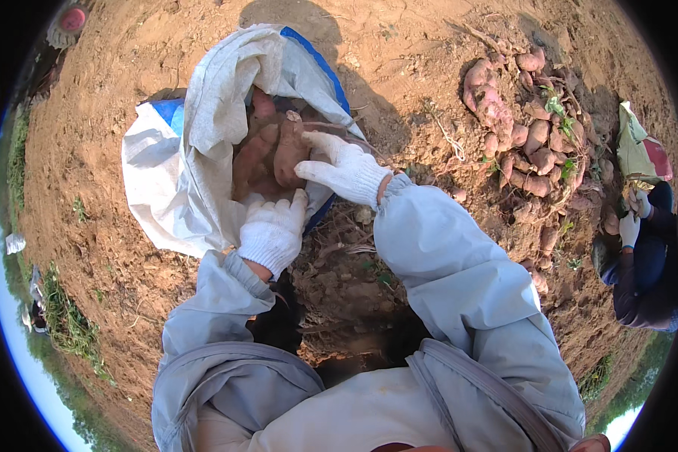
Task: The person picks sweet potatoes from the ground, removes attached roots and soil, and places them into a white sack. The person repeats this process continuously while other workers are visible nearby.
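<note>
A white woven sack (214, 141) with blue edging stands before me with its mouth spread wide. Several sweet potatoes lie inside, partly in shadow. My left hand (274, 231), in a white knit glove, holds the sack's near rim, its fingers curled at the opening. My right hand (344, 169), gloved the same way, reaches over the sack's right side. Its thumb and forefinger are apart, with their tips against the right side of an upright sweet potato (290, 151). Whether they grip it cannot be told, as the other fingers are hidden.
On the soil to the right lies a heap of sweet potatoes (537, 141) with roots and vines. Beyond it, another person (647, 254) in white gloves works beside a pale and red sack (644, 147). Pulled greenery (68, 316) lies at left. A red-hubbed wheel (72, 20) shows top left.
</note>
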A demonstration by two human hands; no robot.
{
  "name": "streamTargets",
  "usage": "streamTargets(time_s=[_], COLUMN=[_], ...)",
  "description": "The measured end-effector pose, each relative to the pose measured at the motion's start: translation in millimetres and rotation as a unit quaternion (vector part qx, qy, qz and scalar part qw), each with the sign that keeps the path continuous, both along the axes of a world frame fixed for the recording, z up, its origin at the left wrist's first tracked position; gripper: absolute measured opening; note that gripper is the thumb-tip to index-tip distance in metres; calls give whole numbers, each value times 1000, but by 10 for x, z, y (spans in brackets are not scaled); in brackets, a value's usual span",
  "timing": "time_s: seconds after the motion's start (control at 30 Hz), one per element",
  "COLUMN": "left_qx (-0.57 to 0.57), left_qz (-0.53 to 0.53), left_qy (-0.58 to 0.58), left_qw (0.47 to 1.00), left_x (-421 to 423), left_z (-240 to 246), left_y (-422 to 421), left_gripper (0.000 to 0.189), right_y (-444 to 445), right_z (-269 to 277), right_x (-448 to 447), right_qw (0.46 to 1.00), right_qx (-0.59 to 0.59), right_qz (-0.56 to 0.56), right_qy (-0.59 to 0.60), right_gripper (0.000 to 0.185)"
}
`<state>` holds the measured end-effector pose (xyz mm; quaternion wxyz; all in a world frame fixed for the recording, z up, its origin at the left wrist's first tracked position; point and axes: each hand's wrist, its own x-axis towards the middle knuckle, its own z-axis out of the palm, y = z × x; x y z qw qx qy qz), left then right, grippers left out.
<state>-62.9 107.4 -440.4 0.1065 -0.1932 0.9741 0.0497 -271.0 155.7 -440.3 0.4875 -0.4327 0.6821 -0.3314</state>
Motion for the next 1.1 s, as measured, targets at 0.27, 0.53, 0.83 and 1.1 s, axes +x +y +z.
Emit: streamTargets(time_s=[0.27,0.53,0.83,1.1], left_qx=[82,-3,123,300], left_qz=[51,-59,-193,-230], left_qy=[-115,-17,-18,54], left_qw=[989,998,973,924], left_x=[-63,-433,-1238,-1725], left_z=[-47,213,334,312], left_y=[-98,252,1198,2053], left_gripper=[70,67,68,75], right_y=[2585,5291,5388,5298], right_z=[-204,-531,-841,77], right_x=[-1154,-430,-1500,-1018], right_qw=[966,743,770,695], right_qx=[173,380,413,-89], right_qz=[-142,-458,-273,-714], right_qy=[130,305,403,-2], right_gripper=[59,62,55,61])
